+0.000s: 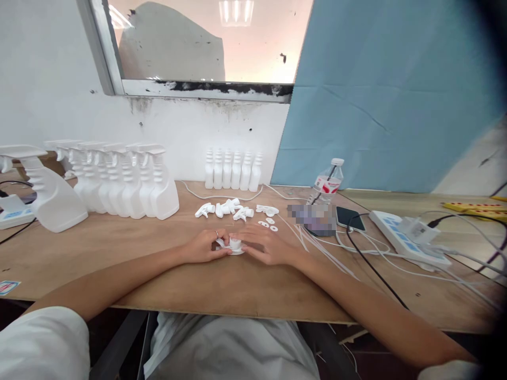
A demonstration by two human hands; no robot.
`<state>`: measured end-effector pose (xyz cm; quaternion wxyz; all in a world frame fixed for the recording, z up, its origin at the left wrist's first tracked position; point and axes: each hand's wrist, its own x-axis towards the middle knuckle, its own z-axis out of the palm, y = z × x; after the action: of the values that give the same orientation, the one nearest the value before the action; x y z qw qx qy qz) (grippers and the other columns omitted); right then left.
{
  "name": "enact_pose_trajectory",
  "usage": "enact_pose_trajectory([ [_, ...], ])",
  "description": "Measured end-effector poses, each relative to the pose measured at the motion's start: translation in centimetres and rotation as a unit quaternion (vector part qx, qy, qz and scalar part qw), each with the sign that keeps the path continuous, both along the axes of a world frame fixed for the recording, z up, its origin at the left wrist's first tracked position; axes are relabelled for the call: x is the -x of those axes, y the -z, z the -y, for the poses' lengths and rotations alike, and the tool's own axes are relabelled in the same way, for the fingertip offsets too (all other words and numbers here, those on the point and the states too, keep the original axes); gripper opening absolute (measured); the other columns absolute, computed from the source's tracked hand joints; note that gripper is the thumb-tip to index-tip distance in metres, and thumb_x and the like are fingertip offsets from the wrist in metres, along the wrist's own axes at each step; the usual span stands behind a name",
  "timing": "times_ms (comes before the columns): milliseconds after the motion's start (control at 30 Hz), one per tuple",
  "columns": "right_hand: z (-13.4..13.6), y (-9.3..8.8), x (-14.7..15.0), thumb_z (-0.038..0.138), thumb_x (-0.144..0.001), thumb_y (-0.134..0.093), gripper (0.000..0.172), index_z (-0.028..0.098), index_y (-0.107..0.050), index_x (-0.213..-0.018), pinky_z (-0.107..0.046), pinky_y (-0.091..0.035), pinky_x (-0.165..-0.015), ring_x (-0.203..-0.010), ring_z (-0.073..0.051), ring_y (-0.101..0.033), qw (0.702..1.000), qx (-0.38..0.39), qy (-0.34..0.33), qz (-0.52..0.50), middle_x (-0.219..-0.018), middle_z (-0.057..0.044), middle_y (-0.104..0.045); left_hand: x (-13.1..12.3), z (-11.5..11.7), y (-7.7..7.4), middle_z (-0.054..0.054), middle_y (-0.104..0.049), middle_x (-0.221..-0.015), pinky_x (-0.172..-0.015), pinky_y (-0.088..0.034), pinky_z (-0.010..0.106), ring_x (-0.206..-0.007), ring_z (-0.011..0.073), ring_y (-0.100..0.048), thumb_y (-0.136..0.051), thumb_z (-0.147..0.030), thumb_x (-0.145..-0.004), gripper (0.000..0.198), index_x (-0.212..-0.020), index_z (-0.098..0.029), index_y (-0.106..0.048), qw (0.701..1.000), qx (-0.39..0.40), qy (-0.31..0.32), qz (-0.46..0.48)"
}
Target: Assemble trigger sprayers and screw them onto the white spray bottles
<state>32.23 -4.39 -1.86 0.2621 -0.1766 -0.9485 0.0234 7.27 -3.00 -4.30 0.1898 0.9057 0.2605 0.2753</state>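
Note:
Between my hands, low over the table's front half, is a white plastic sprayer part [235, 244], with a round collar and a flat rim; fingers cover some of it. My left hand [206, 246] grips its left side with thumb and bent fingers, a ring on one finger. My right hand [268, 245] closes on its right side, thumb low and fingers across the top. Just beyond lie several loose white trigger sprayer heads [227, 207]. Small white flat rings [271, 221] are scattered near my right fingers, beside another trigger piece [266, 210].
White spray bottles [164, 198] with heads stand in a row at left. Several slim white bottles [236, 171] line the wall. At right are a drink bottle [328, 182], a phone [350, 218], a power strip [404, 240] and loose cables [380, 282] across the wooden table [245, 293].

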Motion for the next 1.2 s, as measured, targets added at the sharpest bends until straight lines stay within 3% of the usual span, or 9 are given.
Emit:
enact_pose_trajectory([
  [233, 0.3, 0.8, 0.3, 0.042, -0.085, -0.064, 0.039, 0.022, -0.057, -0.118, -0.038, -0.048, -0.088, -0.098, -0.022, -0.061, 0.992, 0.078, 0.098, 0.009, -0.109, -0.007, -0.067, 0.2, 0.2, 0.1, 0.006, -0.065, -0.106, -0.073, -0.049, 0.028, -0.078, 0.0150, -0.061, -0.056, -0.042, -0.089, 0.037, -0.117, -0.020, -0.047, 1.000, 0.001, 0.001, -0.008],
  [367, 0.1, 1.2, 0.5, 0.042, -0.080, -0.071, 0.044, 0.021, -0.055, -0.115, -0.036, -0.049, -0.086, -0.097, -0.022, -0.061, 0.991, 0.101, 0.091, 0.002, -0.107, -0.007, -0.067, 0.3, 0.0, 0.2, 0.006, -0.065, -0.108, -0.080, -0.048, 0.029, -0.088, 0.0175, -0.062, -0.055, -0.044, -0.090, 0.037, -0.118, -0.020, -0.052, 0.999, -0.036, 0.020, -0.033],
  [500, -0.2, 1.6, 0.5, 0.037, -0.081, -0.070, 0.039, 0.023, -0.056, -0.115, -0.035, -0.049, -0.085, -0.097, -0.022, -0.063, 0.990, 0.113, 0.085, -0.003, -0.108, -0.006, -0.067, 0.3, -0.2, 0.3, 0.007, -0.065, -0.109, -0.078, -0.048, 0.028, -0.089, 0.0186, -0.062, -0.063, -0.047, -0.084, 0.047, -0.121, -0.021, -0.052, 0.997, -0.051, 0.027, -0.048],
  [700, -0.3, 2.4, 0.6, 0.033, -0.084, -0.066, 0.033, 0.024, -0.058, -0.115, -0.035, -0.051, -0.084, -0.096, -0.022, -0.065, 0.991, 0.104, 0.082, -0.031, -0.107, -0.006, -0.069, 0.2, -0.2, 0.4, 0.006, -0.065, -0.106, -0.073, -0.048, 0.024, -0.085, 0.0163, -0.061, -0.058, -0.037, -0.088, 0.036, -0.120, -0.020, -0.055, 0.997, -0.064, 0.029, -0.038],
  [1200, -0.3, 2.5, 0.6, 0.032, -0.087, -0.064, 0.029, 0.023, -0.063, -0.114, -0.032, -0.053, -0.084, -0.094, -0.019, -0.067, 0.989, 0.123, 0.050, -0.068, -0.106, -0.005, -0.072, 0.3, -0.4, 0.7, 0.007, -0.067, -0.105, -0.073, -0.048, 0.023, -0.086, 0.0153, -0.062, -0.061, -0.035, -0.086, 0.035, -0.118, -0.020, -0.059, 0.999, -0.039, 0.020, -0.023],
])
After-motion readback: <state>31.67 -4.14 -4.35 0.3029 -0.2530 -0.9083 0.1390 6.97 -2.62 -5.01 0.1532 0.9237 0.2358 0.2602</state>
